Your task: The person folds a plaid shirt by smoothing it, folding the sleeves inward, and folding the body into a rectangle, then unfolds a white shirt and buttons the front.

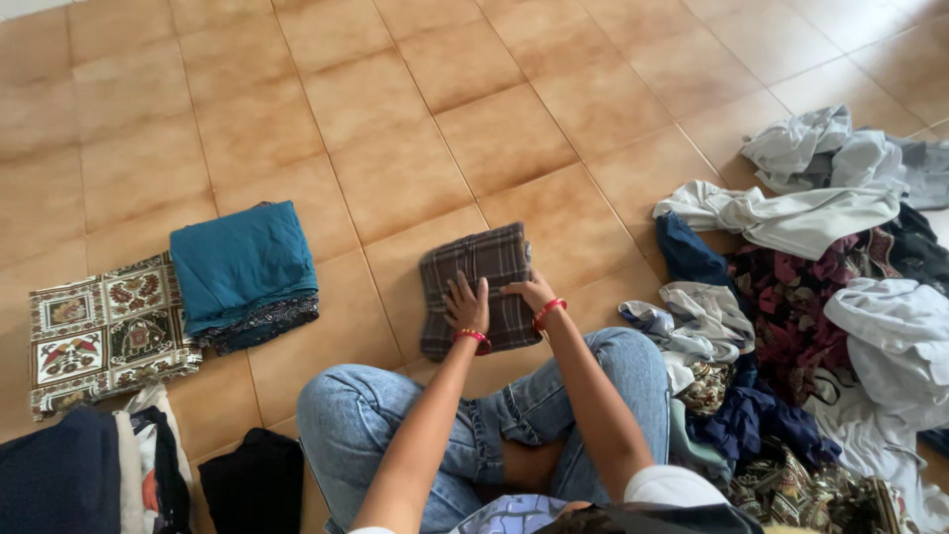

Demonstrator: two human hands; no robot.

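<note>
- Two bare hands rest on a folded brown plaid cloth [477,282] that lies flat on the tiled floor [474,119], just in front of the person's knees.
- Left hand [465,305] lies palm down on the lower middle of the cloth, its fingers [461,290] spread open and flat, gripping nothing; a red bangle sits at the wrist.
- Right hand [532,292] presses on the cloth's right edge, fingers loosely extended along the fabric and not closed around it; it too wears a red bangle.
- Blue jeans [465,405] cover the person's legs, bent to either side of the arms.
- Left of the cloth, well apart from it, a folded teal garment [242,259] sits atop a dark patterned piece, and these overlap the edge of a folded printed textile [94,331] with red and cream panels.
- Near the lower left corner stands a stack of dark and pale folded clothes [89,475], and beside it a black folded item [252,485].
- On the right, a loose heap of unfolded clothes [811,316] spreads across the floor: white, grey, navy and maroon-patterned pieces tangled together, reaching close to the person's right knee.
</note>
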